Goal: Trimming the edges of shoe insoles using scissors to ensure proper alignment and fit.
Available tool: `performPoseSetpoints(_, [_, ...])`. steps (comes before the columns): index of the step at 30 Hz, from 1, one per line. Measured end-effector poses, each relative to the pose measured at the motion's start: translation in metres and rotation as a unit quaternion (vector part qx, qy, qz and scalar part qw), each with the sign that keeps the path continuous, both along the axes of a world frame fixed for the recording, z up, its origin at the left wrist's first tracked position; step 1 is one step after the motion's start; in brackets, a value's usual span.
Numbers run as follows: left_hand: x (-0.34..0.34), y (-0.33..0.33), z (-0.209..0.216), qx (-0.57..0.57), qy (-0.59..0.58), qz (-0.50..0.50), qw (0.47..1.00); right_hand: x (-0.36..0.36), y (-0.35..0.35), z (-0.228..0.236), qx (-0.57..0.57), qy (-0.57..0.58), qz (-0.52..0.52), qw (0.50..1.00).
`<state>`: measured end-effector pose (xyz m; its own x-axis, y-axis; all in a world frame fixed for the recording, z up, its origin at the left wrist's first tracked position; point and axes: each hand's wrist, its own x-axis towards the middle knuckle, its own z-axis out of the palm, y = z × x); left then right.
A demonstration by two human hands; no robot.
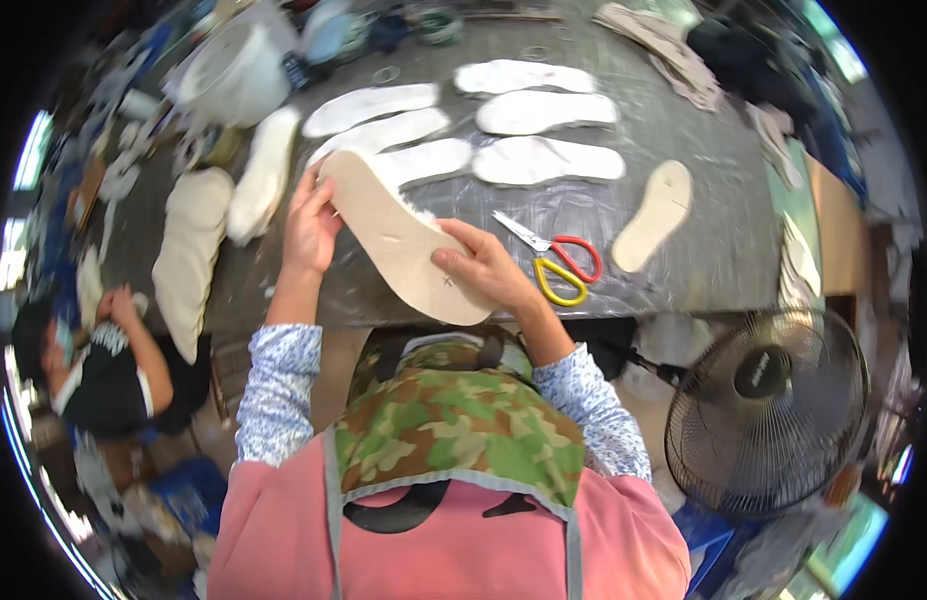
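Between my two hands, above the table's near edge, is a beige insole [393, 235] with white fluff showing along its upper right edge. My left hand [311, 222] grips one end of it, fingers partly behind. The other end is held by my right hand [483, 262], thumb on the beige face and fingers hidden behind. A small dark mark shows near that thumb. Just right of my right hand lie scissors [551, 258] with one red and one yellow handle, blades pointing away. Farther right, a single beige insole [655, 215] rests flat.
White fluffy insoles [548, 113] lie in rows at the table's [433, 50] middle. Stacked insoles [191, 250] stand at the left, near a white bucket [238, 75]. A black fan [768, 410] is at the lower right. Another person [108, 360] sits at the left.
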<state>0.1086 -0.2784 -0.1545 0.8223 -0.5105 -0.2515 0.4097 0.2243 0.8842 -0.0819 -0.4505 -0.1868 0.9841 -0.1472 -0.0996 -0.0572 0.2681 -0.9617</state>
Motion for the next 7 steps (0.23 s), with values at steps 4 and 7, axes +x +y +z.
performPoseSetpoints(4, [-0.024, -0.043, -0.005, 0.005, -0.068, -0.002, 0.998, -0.065, -0.051, 0.016, -0.089, -0.041, -0.252, 0.963])
performPoseSetpoints(7, [-0.044, -0.051, -0.034, 0.003, -0.047, -0.100, 0.994, -0.105, -0.102, 0.020, -0.055, -0.088, -0.393, 0.914])
